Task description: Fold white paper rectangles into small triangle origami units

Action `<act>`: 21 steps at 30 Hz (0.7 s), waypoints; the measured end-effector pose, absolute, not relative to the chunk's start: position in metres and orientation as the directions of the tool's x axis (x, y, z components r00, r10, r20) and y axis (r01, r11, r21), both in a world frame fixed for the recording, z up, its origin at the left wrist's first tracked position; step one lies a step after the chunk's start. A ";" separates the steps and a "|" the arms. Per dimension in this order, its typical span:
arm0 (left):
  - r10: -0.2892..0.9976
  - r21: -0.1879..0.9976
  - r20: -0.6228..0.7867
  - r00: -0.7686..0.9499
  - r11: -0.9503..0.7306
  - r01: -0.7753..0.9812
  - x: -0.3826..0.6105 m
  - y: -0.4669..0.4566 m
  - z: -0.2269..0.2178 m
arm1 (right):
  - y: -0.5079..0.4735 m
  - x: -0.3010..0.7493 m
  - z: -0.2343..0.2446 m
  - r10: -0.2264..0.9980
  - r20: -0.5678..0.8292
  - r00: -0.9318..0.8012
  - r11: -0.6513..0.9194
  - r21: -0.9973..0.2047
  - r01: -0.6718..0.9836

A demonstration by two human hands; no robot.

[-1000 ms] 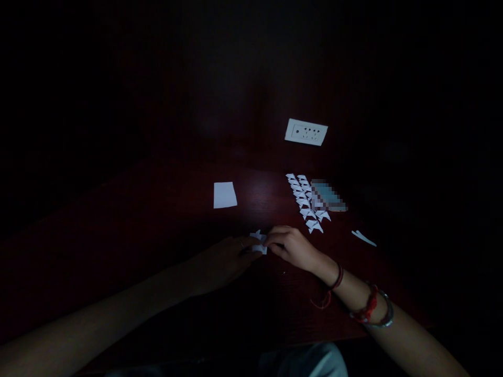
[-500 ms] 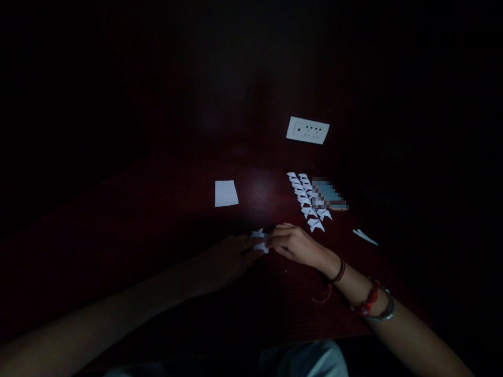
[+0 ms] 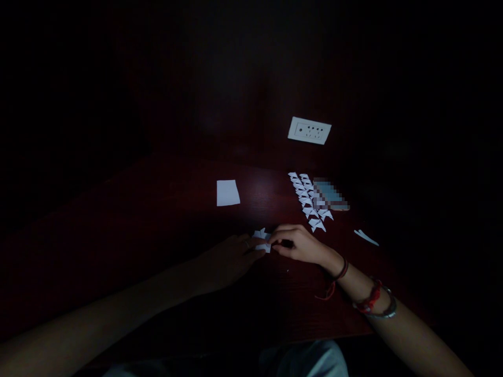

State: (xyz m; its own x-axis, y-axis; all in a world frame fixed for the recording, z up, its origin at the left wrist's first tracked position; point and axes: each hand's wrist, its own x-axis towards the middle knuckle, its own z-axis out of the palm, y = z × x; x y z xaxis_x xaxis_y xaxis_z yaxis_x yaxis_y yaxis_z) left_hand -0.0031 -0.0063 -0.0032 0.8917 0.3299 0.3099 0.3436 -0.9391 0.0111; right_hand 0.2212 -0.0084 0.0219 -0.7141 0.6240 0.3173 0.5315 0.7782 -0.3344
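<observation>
A small folded paper point(image 3: 262, 234) lies on the dark reddish surface point(image 3: 176, 199), in front of the person and between the two hands. A pointed flap stands out from its far edge.

The left hand point(image 3: 239, 256) reaches in from the left, mostly in shadow, with a ring point(image 3: 247, 244) on one finger. Its grip is slightly parted: the forefinger rests across the paper and the thumb lies at the near edge, with white showing between them.

The right hand point(image 3: 299, 243) is bent over the paper's right edge, its fingertips at that edge. A dark gap shows between its curled finger and thumb; whether this grip pinches the paper cannot be told. A dark cord point(image 3: 345, 268), a red bracelet point(image 3: 371, 301) and a silvery bracelet point(image 3: 390, 311) circle the right wrist and forearm.

Beyond the left hand lies a flat white sheet point(image 3: 228, 193). Farther right, folded white pieces point(image 3: 310, 211) form two slanting rows beside a phone point(image 3: 334, 196) partly masked by coarse squares. Thin pale strips point(image 3: 366, 237) lie nearer the right forearm. A white socket point(image 3: 309, 130) sits behind the rows.
</observation>
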 end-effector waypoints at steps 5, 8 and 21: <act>0.479 0.240 0.387 0.788 -0.878 0.415 0.006 -0.007 -0.005 | -0.008 0.221 0.023 0.604 0.309 -0.735 0.797 -0.228 0.559; 0.498 0.280 0.390 0.775 -0.866 0.416 0.008 -0.007 -0.006 | -0.007 0.221 0.022 0.605 0.307 -0.735 0.795 -0.188 0.576; 0.345 -0.063 0.328 0.880 -0.921 0.384 -0.002 0.000 -0.020 | -0.012 0.221 0.024 0.544 0.271 -0.794 0.817 0.046 0.575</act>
State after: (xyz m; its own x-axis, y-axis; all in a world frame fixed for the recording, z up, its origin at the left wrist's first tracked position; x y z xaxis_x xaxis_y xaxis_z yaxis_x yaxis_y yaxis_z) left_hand -0.0022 -0.0001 -0.0203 0.8797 0.3445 0.3278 0.3842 -0.9211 -0.0629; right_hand 0.2205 -0.0119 0.0242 -0.7944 0.5438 0.2707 0.5748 0.8170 0.0456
